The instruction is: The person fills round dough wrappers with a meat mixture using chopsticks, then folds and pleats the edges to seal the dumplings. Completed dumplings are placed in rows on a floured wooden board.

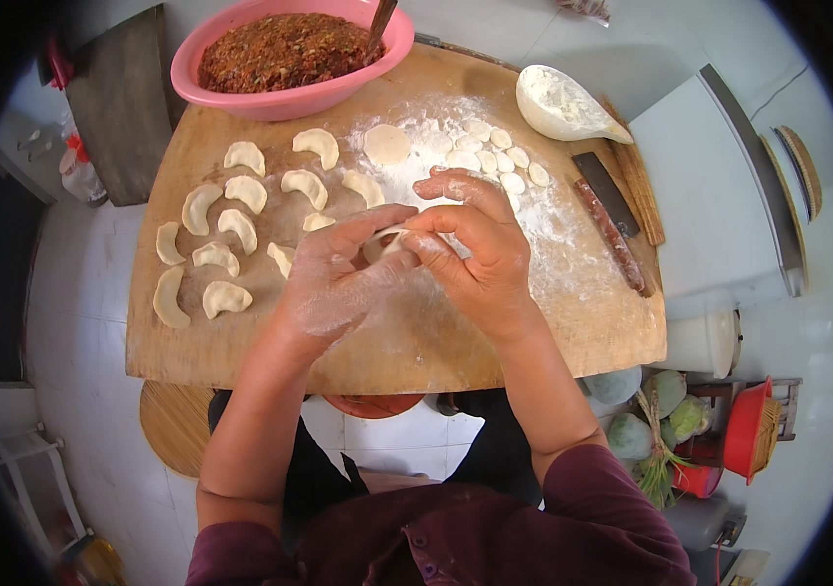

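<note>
Above the middle of the floured wooden board, a partly folded dumpling is held between both hands. My left hand, dusted with flour, cups it from the left. The thumb and index finger of my right hand pinch its edge; the other fingers are raised. Much of the dumpling is hidden by the fingers. Several crescent-shaped dumplings lie on the board's left side. Beyond my hands are one rolled dough wrapper and several small flattened dough pieces in loose flour.
A pink basin of minced filling with an upright handle stands at the back left. At the right are a scoop of flour, a dark cleaver blade and a rolling pin. Melons and a red basin stand below right.
</note>
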Action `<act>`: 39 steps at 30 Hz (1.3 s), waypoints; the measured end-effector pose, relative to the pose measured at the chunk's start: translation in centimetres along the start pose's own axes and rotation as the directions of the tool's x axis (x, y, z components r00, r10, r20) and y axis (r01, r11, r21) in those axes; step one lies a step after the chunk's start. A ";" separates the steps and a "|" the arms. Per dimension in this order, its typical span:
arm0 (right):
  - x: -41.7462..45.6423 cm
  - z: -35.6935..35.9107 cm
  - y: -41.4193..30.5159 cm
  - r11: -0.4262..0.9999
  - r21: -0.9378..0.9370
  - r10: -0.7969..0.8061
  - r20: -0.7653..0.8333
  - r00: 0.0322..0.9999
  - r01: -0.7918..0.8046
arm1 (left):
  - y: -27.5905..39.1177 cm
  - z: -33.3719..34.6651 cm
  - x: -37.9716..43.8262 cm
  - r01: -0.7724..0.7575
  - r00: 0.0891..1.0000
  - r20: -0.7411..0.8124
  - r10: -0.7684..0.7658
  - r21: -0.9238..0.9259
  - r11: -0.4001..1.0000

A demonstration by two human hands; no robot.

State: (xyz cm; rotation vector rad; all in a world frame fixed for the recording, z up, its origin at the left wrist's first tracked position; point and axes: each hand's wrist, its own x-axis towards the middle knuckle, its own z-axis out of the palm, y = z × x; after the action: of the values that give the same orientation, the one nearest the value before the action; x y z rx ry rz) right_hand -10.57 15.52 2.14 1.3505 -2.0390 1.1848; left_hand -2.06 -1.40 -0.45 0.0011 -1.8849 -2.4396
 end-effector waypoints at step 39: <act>0.0 -0.7 -1.8 0.970 0.067 0.236 -0.057 0.970 -0.232 | 1.5 0.8 -0.6 -0.116 0.991 -0.084 0.101 -0.195 0.974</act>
State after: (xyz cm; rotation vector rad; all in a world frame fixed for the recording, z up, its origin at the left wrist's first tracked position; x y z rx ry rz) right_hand -9.03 15.84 3.29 1.1033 -2.1776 1.3806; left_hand -1.44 -0.92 1.17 -0.0199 -1.5607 -2.5053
